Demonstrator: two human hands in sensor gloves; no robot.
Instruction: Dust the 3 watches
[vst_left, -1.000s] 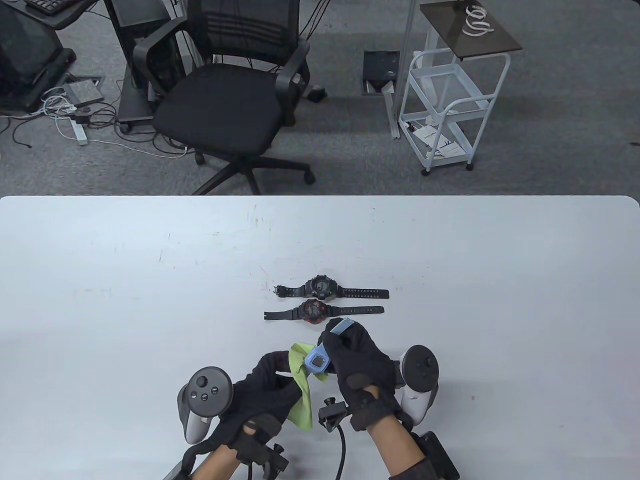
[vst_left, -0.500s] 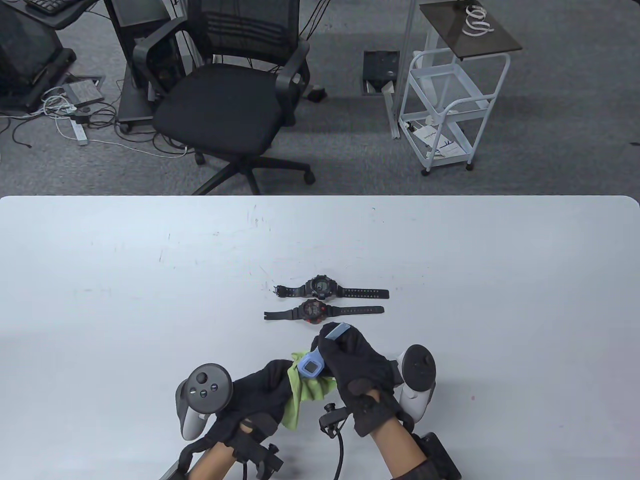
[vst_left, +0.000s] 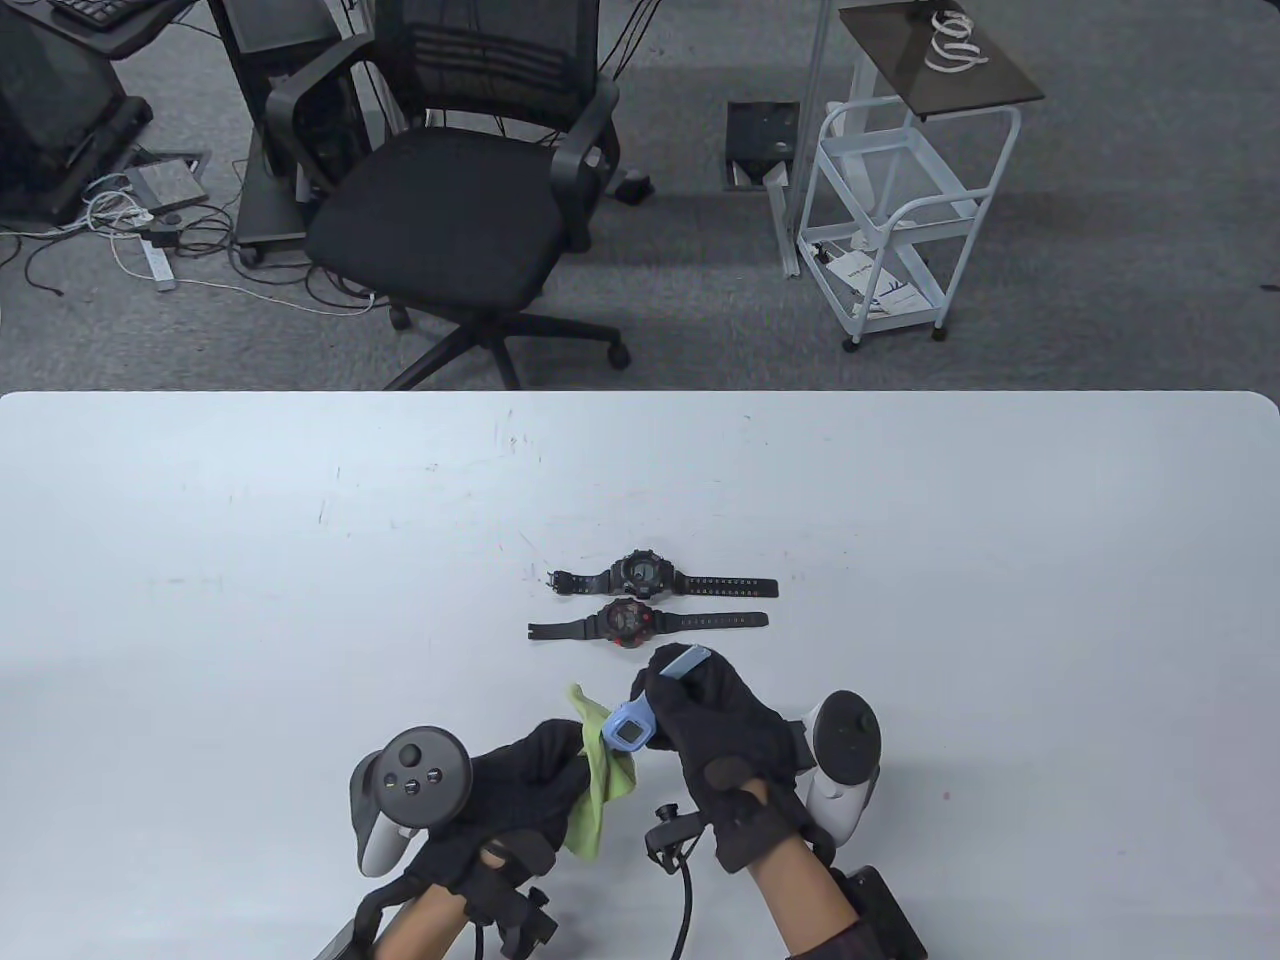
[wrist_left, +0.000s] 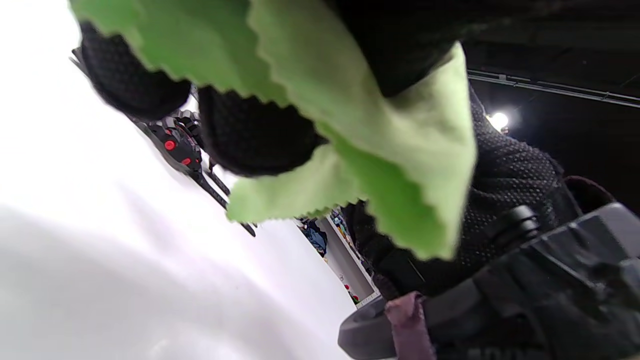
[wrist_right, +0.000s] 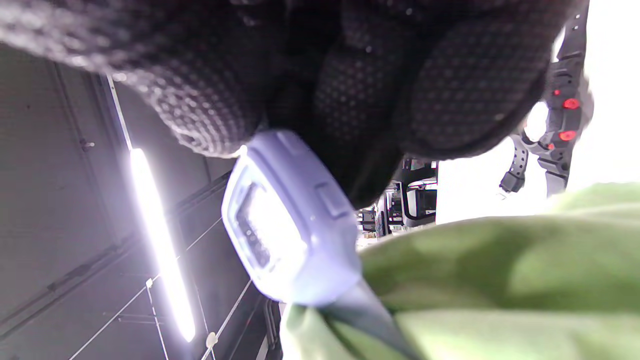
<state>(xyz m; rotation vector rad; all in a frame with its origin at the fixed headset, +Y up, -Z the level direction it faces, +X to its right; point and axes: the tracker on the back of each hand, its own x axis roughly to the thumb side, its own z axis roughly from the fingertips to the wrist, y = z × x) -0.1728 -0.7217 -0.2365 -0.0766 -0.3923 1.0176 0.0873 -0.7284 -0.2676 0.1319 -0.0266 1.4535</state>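
Grey carpet floor (vst_left: 1100, 250); black mesh office chair (vst_left: 450, 200); white wire trolley (vst_left: 890, 220); loose cables (vst_left: 130, 250) at left.

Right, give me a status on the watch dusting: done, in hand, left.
Done: nothing in these views proves any watch is finished. In hand: the right hand grips the blue watch, and the left hand holds the green cloth against it. Left, possibly: the black watch and the red-and-black watch lie flat on the table, untouched right now.

Even overhead light; wrist views blurred, glary.
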